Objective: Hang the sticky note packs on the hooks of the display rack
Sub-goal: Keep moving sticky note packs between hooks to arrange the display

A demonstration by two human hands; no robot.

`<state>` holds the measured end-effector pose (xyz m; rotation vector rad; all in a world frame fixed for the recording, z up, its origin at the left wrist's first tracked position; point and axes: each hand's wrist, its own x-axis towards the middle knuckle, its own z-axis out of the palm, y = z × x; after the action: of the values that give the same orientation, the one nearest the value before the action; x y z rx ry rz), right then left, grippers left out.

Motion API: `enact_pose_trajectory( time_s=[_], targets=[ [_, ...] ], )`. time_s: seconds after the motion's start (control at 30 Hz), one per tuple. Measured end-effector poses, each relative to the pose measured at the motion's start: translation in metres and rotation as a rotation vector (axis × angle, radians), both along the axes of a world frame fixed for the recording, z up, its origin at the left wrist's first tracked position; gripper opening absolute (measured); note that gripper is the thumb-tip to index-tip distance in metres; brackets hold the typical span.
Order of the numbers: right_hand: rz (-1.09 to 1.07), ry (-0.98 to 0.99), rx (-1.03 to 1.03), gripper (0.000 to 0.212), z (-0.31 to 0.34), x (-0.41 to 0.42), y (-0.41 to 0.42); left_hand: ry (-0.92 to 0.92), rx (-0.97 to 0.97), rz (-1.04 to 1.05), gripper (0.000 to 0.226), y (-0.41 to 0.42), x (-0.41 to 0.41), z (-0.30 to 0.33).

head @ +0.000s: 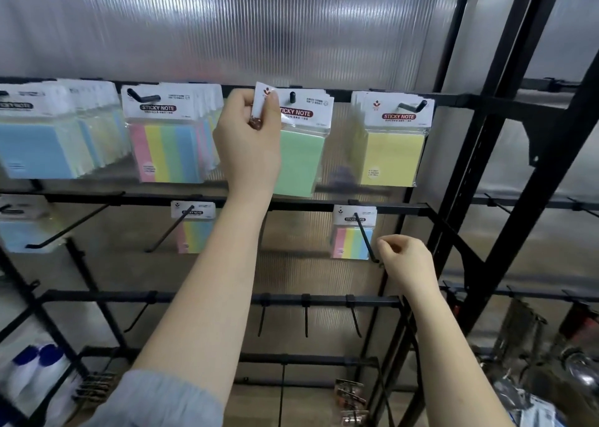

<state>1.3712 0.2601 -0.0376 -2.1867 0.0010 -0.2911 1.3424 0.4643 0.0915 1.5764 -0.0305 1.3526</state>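
My left hand (248, 134) is raised to the top rail of the black display rack (372, 97) and pinches the white header corner of a green sticky note pack (299, 160). That pack hangs on a short black hook (292, 96). Along the same rail hang blue packs (42, 147), striped multicolour packs (168, 147) and yellow packs (393, 154). Lower down, my right hand (406, 264) is loosely curled and holds nothing, right beside the tip of a long hook (364, 235) that carries a small striped pack (351, 238).
Another small striped pack (193, 228) hangs on the second rail, with a blue pack (19, 228) at far left. Bare hooks stick out from the third rail (201, 297). Black uprights (505, 154) stand at right. Blue-capped bottles (35, 361) sit at lower left.
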Motion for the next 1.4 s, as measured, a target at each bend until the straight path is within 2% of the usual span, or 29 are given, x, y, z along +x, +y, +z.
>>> enact_pose_trajectory(
  time_s=[0.17, 0.33, 0.47, 0.7, 0.83, 0.9, 1.13, 1.33, 1.4],
  targets=[
    [-0.005, 0.017, 0.017, 0.027, -0.003, 0.007, 0.0, 0.08, -0.033, -0.024, 0.025, 0.002, 0.015, -0.006],
    [0.007, 0.047, 0.042, 0.026, -0.009, 0.015, 0.001, 0.12, -0.091, -0.004, 0.034, 0.001, 0.031, -0.003],
    [0.034, 0.07, 0.036, 0.016, -0.016, 0.027, 0.001, 0.13, -0.063, 0.07, 0.023, 0.001, 0.037, -0.002],
    [-0.012, 0.11, 0.071, 0.03, -0.022, 0.055, 0.009, 0.124, -0.073, 0.106, 0.018, 0.004, 0.038, -0.009],
    [-0.079, 0.121, 0.115, 0.015, -0.027, 0.07, 0.014, 0.149, -0.08, 0.113, 0.014, 0.011, 0.033, -0.021],
    [-0.086, 0.118, 0.117, 0.017, -0.029, 0.074, 0.016, 0.167, -0.079, 0.122, 0.014, 0.014, 0.029, -0.029],
    [-0.111, 0.114, 0.161, 0.018, -0.032, 0.089, 0.023, 0.334, -0.093, 0.133, 0.017, 0.014, 0.009, -0.066],
    [-0.222, 0.071, 0.286, 0.037, -0.035, 0.088, 0.029, 0.577, -0.047, 0.14, 0.019, 0.016, 0.002, -0.098],
    [-0.217, 0.072, 0.322, 0.029, -0.037, 0.088, 0.029, 0.65, -0.046, 0.136, 0.02, 0.019, 0.003, -0.103]
  ],
)
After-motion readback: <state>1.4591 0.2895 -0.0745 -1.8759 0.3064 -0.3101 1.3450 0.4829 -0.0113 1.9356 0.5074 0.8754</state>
